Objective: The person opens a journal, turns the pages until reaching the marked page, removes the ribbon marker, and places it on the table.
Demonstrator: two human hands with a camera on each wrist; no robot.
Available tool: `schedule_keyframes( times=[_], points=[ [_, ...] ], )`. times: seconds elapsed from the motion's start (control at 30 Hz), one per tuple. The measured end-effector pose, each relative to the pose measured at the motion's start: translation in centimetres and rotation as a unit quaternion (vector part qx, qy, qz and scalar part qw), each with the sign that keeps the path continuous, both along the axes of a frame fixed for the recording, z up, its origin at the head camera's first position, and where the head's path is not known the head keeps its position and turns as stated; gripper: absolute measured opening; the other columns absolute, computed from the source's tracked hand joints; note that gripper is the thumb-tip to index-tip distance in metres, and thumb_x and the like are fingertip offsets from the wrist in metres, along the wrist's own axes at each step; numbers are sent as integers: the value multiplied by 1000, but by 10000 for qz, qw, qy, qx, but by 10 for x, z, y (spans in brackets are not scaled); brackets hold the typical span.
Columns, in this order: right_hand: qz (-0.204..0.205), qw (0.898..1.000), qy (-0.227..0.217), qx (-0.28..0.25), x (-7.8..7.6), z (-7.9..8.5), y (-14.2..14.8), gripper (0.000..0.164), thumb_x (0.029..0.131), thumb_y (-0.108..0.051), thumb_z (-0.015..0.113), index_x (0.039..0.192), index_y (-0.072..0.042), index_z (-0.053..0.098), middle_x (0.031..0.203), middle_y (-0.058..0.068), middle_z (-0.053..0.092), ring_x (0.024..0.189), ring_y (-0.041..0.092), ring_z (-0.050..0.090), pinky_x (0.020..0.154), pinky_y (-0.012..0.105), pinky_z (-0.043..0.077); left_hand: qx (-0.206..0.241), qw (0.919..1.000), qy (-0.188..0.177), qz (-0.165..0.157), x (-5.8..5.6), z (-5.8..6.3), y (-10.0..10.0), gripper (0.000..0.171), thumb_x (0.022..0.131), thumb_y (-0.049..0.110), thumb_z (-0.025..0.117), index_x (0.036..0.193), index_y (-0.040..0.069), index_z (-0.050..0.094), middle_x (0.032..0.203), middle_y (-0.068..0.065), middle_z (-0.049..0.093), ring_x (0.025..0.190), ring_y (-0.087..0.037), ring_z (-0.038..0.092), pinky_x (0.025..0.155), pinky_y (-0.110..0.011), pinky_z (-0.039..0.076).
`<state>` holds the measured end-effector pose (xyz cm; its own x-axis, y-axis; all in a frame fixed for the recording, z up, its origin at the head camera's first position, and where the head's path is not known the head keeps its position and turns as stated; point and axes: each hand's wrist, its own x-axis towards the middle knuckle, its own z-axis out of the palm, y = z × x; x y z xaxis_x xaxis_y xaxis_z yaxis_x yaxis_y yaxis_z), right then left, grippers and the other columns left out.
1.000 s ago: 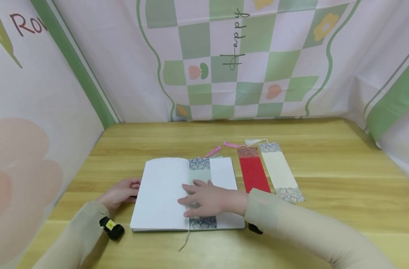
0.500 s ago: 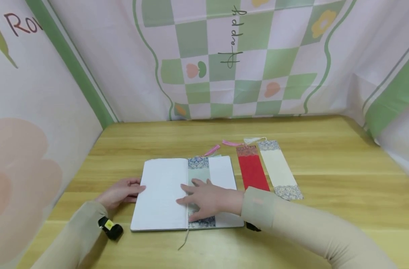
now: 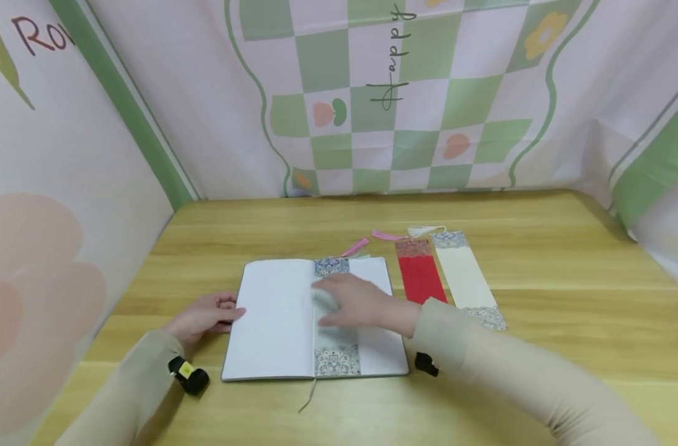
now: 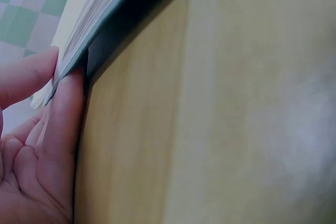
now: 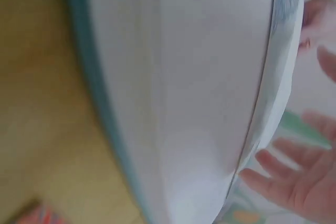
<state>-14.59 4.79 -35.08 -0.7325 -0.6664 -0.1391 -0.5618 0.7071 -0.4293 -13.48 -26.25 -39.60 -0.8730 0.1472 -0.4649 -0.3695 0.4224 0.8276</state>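
Note:
An open notebook (image 3: 272, 322) with blank white pages lies on the table. My left hand (image 3: 205, 316) pinches its left edge, the thumb on top of the page and a finger (image 4: 63, 124) under the cover in the left wrist view. Along the gutter on the right page lies a pale green bookmark (image 3: 337, 360) with blue lace-patterned ends, its middle partly hidden by my right hand (image 3: 358, 301). That hand hovers over the bookmark, fingers relaxed and apart; in the right wrist view its fingers (image 5: 273, 163) hold nothing.
Right of the notebook lie a red bookmark (image 3: 421, 275) and a cream bookmark (image 3: 467, 269), both tasselled. A pink tassel (image 3: 354, 248) pokes out above the notebook, and a ribbon marker (image 3: 308, 396) trails below it. A printed curtain (image 3: 367, 148) closes off the table's back.
My right hand, earlier spread flat on the green bookmark, has lifted off it and shifted slightly toward the notebook's top. My left thumb has come onto the left page's edge.

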Motion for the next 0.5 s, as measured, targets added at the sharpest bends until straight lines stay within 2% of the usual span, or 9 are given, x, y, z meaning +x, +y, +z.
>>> schedule_keyframes(
  times=[0.13, 0.3, 0.4, 0.5],
  points=[
    [-857, 9960, 53, -247, -15, 1, 11, 73, 78, -35, 76, 138, -8, 46, 141, 13, 47, 131, 35, 41, 106, 50, 36, 73, 10000, 15, -33, 0, 2, 0, 36, 92, 15, 62, 118, -4, 46, 79, 5, 50, 74, -6, 51, 65, -19, 52],
    [-1425, 9868, -530, -557, -29, -1, 24, 84, 76, -32, 79, 142, -4, 38, 142, 20, 43, 130, 39, 41, 105, 52, 37, 146, 9998, 44, -138, 0, 4, 1, 22, 92, 14, 61, 104, 2, 47, 75, 5, 43, 69, -5, 47, 62, -18, 50],
    [-1873, 9712, -1158, -911, -35, -3, 29, 87, 74, -28, 81, 144, -5, 34, 138, 23, 45, 125, 38, 46, 96, 46, 47, 163, 9996, 69, -241, 1, 6, 1, 18, 93, 14, 60, 97, 6, 45, 74, 6, 40, 68, -5, 45, 61, -18, 50],
    [-2389, 9455, -1837, -1236, -39, -5, 29, 89, 73, -24, 82, 146, -11, 32, 136, 24, 46, 117, 36, 52, 78, 37, 56, 168, 9995, 67, -250, 1, 6, 1, 18, 93, 14, 60, 96, 6, 45, 73, 6, 40, 67, -4, 45, 61, -18, 50]
  ],
)
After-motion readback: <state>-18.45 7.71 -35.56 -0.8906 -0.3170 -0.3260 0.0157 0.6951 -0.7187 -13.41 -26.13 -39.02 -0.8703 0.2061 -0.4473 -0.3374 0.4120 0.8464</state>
